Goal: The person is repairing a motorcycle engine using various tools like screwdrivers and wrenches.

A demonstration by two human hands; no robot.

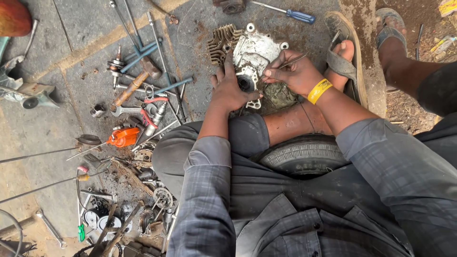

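In the head view, an engine case (254, 54) is seen lying on the floor (43, 133), pinned flat by the spread left hand (231, 88). A thin metal tool (290, 62) is pinched in the right hand (295, 74), its tip set against the case. The case appears stripped and bare; reassembly seems not yet done. Loose tools, a hammer (138, 81) among them, are scattered leftward. No containers are seen.

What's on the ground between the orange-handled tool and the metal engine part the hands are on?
In the head view, between the orange-handled tool and the engine part, lie a wooden-handled hammer, a spanner and long thin metal rods on the concrete.
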